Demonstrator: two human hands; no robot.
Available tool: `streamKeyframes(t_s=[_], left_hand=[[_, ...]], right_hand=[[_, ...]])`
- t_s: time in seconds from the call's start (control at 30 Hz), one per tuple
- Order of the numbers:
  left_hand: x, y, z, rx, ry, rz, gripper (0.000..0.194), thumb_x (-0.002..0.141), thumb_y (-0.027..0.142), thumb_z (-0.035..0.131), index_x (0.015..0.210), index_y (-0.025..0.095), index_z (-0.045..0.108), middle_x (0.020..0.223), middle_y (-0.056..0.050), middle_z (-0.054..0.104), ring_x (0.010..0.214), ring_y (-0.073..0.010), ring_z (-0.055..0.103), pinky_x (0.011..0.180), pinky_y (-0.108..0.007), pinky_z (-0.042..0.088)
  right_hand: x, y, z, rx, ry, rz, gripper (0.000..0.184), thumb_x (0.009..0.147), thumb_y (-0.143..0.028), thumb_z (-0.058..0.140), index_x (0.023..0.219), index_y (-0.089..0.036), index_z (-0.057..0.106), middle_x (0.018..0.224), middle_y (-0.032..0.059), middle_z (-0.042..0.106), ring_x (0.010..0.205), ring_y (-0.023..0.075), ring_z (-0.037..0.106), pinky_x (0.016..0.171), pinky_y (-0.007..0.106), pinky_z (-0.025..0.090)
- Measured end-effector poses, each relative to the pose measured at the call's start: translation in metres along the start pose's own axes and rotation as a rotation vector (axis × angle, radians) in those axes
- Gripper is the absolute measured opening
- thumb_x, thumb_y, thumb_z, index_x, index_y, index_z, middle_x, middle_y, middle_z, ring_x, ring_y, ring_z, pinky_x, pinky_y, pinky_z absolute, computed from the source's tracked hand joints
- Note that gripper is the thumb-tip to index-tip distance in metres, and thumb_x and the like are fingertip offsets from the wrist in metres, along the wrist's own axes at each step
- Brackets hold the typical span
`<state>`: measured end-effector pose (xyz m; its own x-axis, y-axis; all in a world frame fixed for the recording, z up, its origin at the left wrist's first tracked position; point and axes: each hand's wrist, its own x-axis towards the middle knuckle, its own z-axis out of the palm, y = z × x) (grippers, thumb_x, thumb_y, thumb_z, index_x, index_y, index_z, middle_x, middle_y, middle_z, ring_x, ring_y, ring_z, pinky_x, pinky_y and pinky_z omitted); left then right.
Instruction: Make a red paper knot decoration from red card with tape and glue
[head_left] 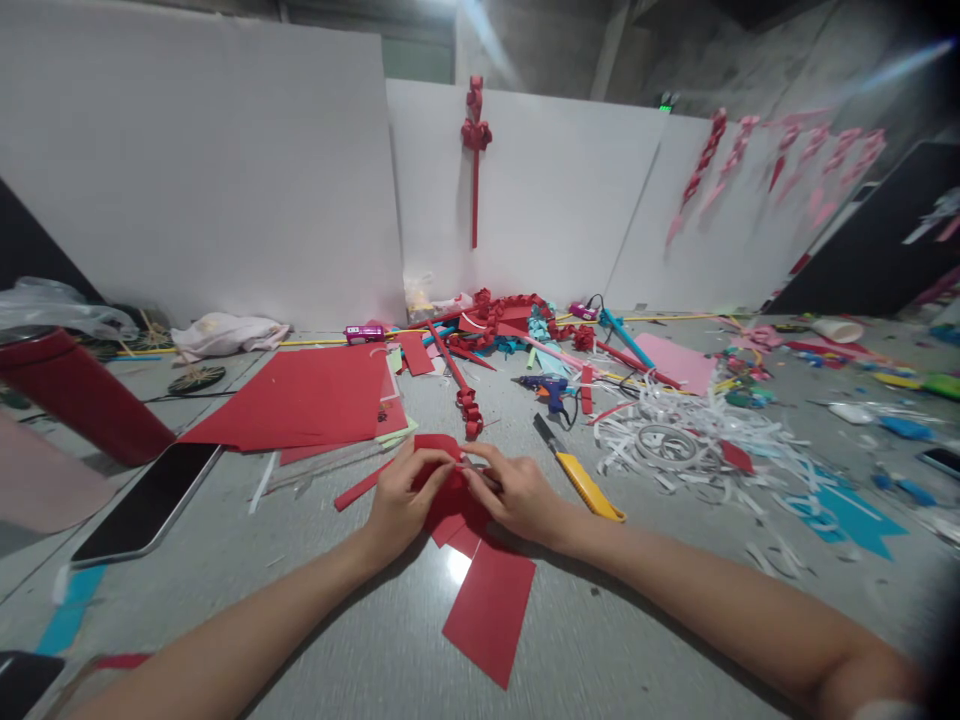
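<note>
My left hand [407,502] pinches a curved piece of red paper [438,441] between thumb and fingers, low over the floor. From the other side my right hand [519,496] closes on the same paper, its thumb and fingertips bent in close to the left thumb. Whether something small sits between the right fingers I cannot tell. Below the hands lies a red paper rectangle [491,612], partly over other red pieces. A rolled red paper strip [361,487] pokes out left of my left hand. Near my right wrist rests a yellow utility knife [589,487].
Large red sheets [300,398] and a phone [154,500] lie to the left, near a red bottle [90,395]. A blue glue gun [549,388] and a heap of white paper strips [667,430] lie to the right. White panels [540,190] stand behind.
</note>
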<state>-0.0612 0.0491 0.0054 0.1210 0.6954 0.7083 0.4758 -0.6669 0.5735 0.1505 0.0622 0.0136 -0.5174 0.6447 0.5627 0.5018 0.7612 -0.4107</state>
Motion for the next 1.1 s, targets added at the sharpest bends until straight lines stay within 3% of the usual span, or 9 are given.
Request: streamKeyframes(t_s=[0.2,0.5,0.83,1.0,1.1], left_hand=[[0.000,0.002,0.000,0.007,0.029,0.010,0.007,0.098,0.025,0.063,0.097,0.022,0.070,0.089,-0.001,0.074,0.083,-0.0169,0.067,0.079,-0.031,0.051],[0.001,-0.002,0.000,-0.009,0.048,-0.102,0.011,0.099,0.031,0.063,0.097,0.022,0.069,0.091,-0.001,0.073,0.085,-0.0174,0.067,0.079,-0.031,0.050],[0.000,0.000,-0.001,0.000,0.061,-0.097,0.013,0.099,0.032,0.063,0.095,0.022,0.070,0.089,-0.002,0.074,0.084,-0.0181,0.068,0.080,-0.032,0.052],[0.001,0.002,-0.001,-0.005,0.057,-0.082,0.012,0.099,0.031,0.063,0.097,0.022,0.071,0.091,-0.002,0.074,0.086,-0.0185,0.068,0.081,-0.033,0.052],[0.001,0.003,-0.001,-0.002,0.068,-0.099,0.012,0.099,0.030,0.063,0.099,0.022,0.071,0.093,-0.002,0.075,0.087,-0.0186,0.068,0.082,-0.033,0.051]], right_hand=[[0.002,0.000,-0.001,0.122,-0.022,0.165,0.024,0.104,-0.031,0.051,0.121,-0.021,0.064,0.063,-0.0032,0.062,0.050,0.0118,0.054,0.056,0.023,0.038],[0.001,0.008,0.007,0.374,0.040,0.235,0.029,0.103,-0.043,0.056,0.120,-0.022,0.065,0.073,0.0004,0.068,0.056,0.0129,0.060,0.051,0.023,0.044],[0.002,0.008,0.002,0.146,0.011,0.008,0.020,0.106,-0.031,0.051,0.117,-0.021,0.065,0.101,0.0039,0.076,0.065,0.0107,0.065,0.066,0.024,0.048],[0.000,0.016,0.003,0.100,0.135,0.008,0.016,0.104,-0.029,0.055,0.117,-0.019,0.057,0.063,-0.0057,0.063,0.048,0.0114,0.055,0.052,0.024,0.041],[-0.001,0.021,0.004,0.054,0.216,-0.118,0.008,0.102,-0.024,0.058,0.109,-0.020,0.057,0.068,-0.0032,0.065,0.053,0.0124,0.059,0.056,0.024,0.044]])
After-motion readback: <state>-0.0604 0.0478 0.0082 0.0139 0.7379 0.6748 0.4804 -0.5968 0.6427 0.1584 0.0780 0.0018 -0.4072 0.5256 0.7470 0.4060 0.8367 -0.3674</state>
